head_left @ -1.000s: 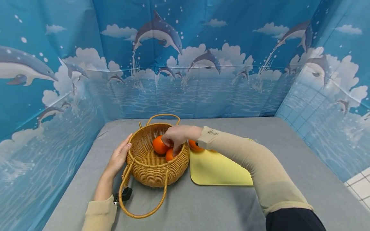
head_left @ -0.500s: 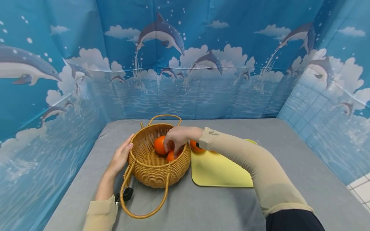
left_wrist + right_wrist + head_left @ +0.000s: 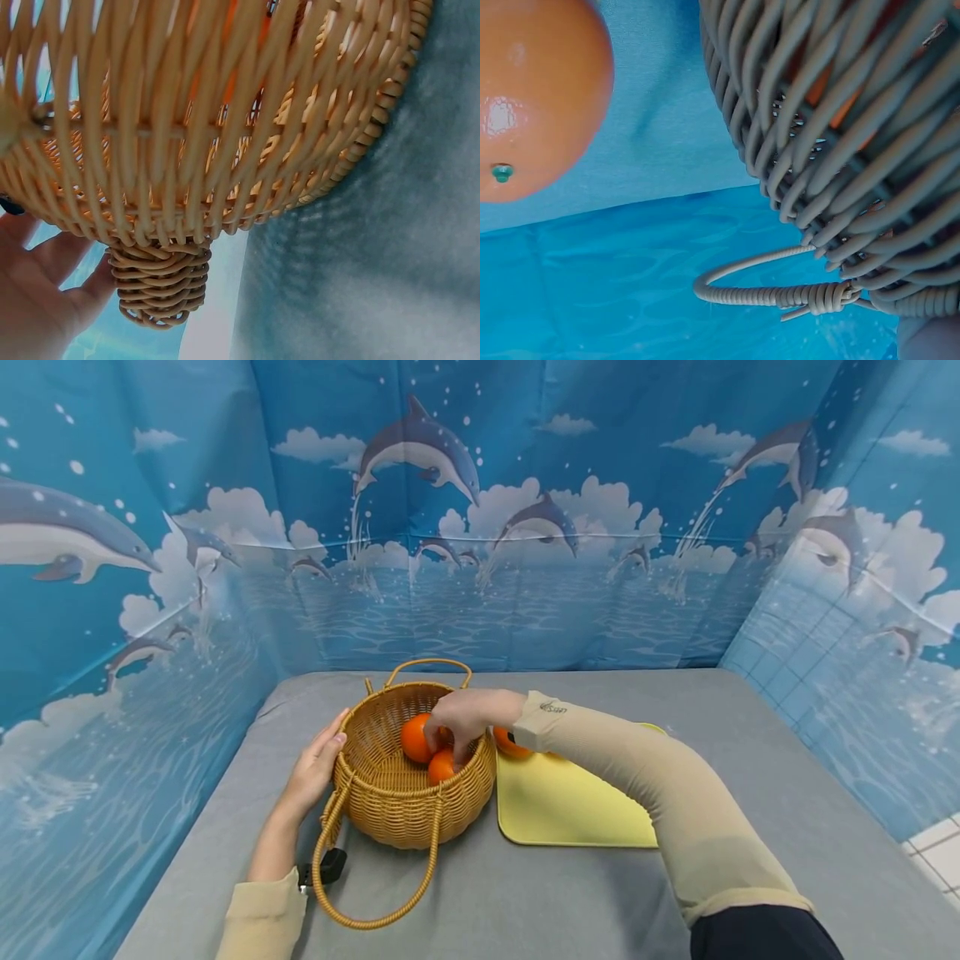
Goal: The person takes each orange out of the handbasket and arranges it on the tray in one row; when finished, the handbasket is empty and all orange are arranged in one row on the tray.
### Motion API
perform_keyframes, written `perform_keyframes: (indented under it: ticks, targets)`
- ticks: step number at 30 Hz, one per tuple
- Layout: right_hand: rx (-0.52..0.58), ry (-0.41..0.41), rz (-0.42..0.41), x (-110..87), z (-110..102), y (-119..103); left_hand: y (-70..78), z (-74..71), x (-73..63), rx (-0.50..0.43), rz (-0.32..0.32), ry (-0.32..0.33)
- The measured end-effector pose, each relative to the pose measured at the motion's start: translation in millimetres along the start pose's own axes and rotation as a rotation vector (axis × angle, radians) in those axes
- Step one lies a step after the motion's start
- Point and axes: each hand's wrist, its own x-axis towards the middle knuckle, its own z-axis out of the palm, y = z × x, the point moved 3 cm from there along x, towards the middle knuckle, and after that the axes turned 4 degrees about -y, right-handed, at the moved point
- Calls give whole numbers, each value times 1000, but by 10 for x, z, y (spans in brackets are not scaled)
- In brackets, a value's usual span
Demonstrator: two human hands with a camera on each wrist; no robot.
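A round wicker basket [image 3: 408, 820] stands left of the middle, its near handle hanging down in front. My left hand [image 3: 311, 770] rests against the basket's left side, with the fingers straight along the outside and the thumb at the rim. In the left wrist view the left hand [image 3: 37, 289] has its fingers spread beside the weave. My right hand [image 3: 463, 714] reaches over the right rim and holds an orange [image 3: 441, 767] low inside, thumb and fingers bent about it. Another orange [image 3: 414, 739] lies against those fingers, deeper in the basket. The right fingertips are partly hidden.
A yellow tray [image 3: 570, 802] lies right of the basket, partly under my right forearm. On its left end sits an orange [image 3: 512, 742], shown with a green stem in the right wrist view. Grey cloth [image 3: 540, 902] covers the table; a dolphin-print curtain [image 3: 495, 610] encloses it.
My right hand has shifted slightly within the basket, and more of the near orange shows beneath it. The left hand stays on the basket's side. The whole view has moved a little.
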Motion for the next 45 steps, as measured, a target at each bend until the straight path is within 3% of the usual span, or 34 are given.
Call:
perform_keyframes:
  ticks: [6, 17, 28, 31, 38, 45]
  targets:
    - [-13, 40, -36, 10, 8, -2, 5, -3, -2, 2, 4, 0]
    - [64, -11, -105, 9, 10, -27, -6, 2, 9, -7, 22, 3]
    - [61, -65, -61, 51, 34, -58, -24, -13, 0, -12, 3, 0]
    - [99, -92, -36, 78, 57, -46, -77, -10, 14, -21, 4, -8]
    - [191, -116, -31, 158, 44, 0, -357, -32, 101, -27, 21, -3]
    - [240, -134, -102, 226, 32, -3, -403, -35, 106, -2, 38, 26]
